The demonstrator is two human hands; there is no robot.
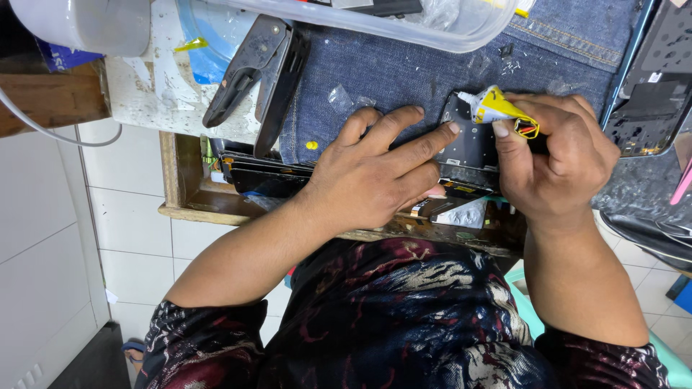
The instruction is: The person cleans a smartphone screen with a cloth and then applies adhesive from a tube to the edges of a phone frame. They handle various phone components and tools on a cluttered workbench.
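Two hands are working on a dark phone frame (468, 148). The right hand (555, 169) is clenching a small yellow glue tube (501, 109), its white nozzle touching the frame's top corner. Beside it, the left hand (375, 173) is pressing flat, fingers spread, pinning the frame against the denim cloth (389, 79) underneath.

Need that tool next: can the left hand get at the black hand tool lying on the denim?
Probably yes. The left hand only presses the phone frame; the black hand tool lies uncovered on the denim, nothing between them.
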